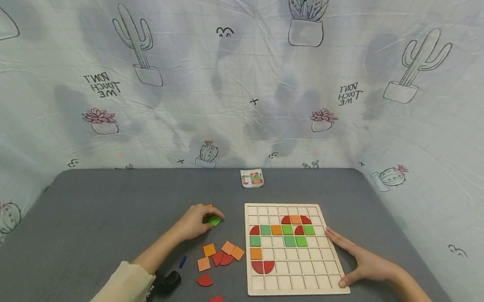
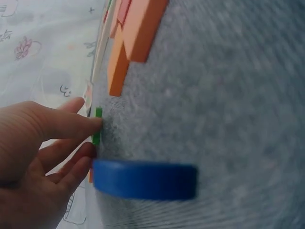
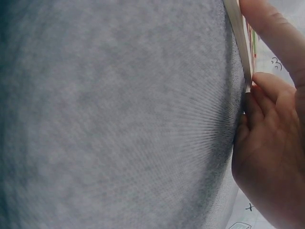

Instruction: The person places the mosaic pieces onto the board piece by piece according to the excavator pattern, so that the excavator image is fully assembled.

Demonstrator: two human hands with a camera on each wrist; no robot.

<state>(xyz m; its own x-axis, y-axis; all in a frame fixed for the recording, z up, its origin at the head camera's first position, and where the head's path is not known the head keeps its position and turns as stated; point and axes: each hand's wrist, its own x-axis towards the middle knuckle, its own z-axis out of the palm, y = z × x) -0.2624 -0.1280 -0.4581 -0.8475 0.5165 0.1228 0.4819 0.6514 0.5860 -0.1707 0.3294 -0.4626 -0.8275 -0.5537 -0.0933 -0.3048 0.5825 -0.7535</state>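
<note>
My left hand [image 1: 194, 222] pinches a green square tile [image 1: 214, 220] just above or on the grey table, left of the board; in the left wrist view the thumb lies against the green tile's [image 2: 97, 125] face. Part of an orange tile shows behind that hand. At the right, my right hand [image 1: 365, 262] rests against the wooden grid board [image 1: 300, 284], fingers stretched along its right edge and thumb on its lower right corner. In the right wrist view the board's edge [image 3: 238, 38] meets the thumb. Red quarter-circle, orange and green tiles sit in several board cells.
Loose orange tiles [image 1: 209, 250] and red quarter-circle tiles [image 1: 205, 280] lie between the left forearm and the board. A small blue piece [image 1: 182, 262] lies near the left wrist. A pattern card [image 1: 252, 178] stands or lies at the table's back edge, before a printed cloth.
</note>
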